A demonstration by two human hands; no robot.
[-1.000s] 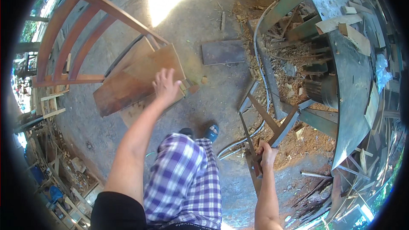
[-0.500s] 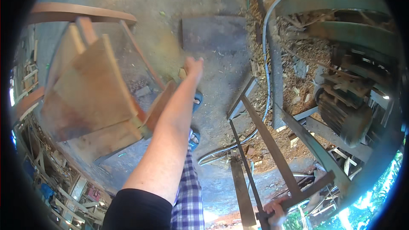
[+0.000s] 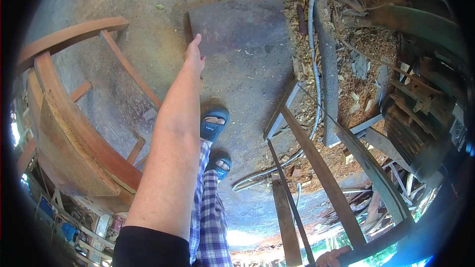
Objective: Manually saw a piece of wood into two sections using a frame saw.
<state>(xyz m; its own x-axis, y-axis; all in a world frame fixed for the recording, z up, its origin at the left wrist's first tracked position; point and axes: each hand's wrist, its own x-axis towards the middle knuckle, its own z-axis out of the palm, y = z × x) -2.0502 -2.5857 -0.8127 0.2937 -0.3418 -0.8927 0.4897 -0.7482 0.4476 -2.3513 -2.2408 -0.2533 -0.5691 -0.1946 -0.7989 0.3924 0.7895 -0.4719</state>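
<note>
**Left hand out over the slab, right hand on the bar**

The left hand (image 3: pixel 194 57) is stretched far forward, fingers straight and together. Its grip is open, with nothing seen in it. It lies over the near left corner of a flat dark slab (image 3: pixel 240 22) on the floor (image 3: pixel 148 0); whether the fingertips touch the slab I cannot tell. The wooden chair (image 3: pixel 64 128), curved and unfinished, stands tilted at the person's left, just beside the forearm but apart from the hand.

The right hand (image 3: pixel 330 257) shows only in part at the lower edge. Its grip is closed round a dark bar (image 3: pixel 381 240) of a slanting timber frame.

The step looks like a reach or a steadying gesture, made while the right hand braces on the frame. Any hold on the slab would call for the fingers to get under its corner, since it lies flat. The chair would call for a turn to the left.

Sandalled feet (image 3: pixel 214 124) stand between chair and frame. A hose (image 3: pixel 312 34) curves through sawdust (image 3: pixel 366 49) to the right.
</note>
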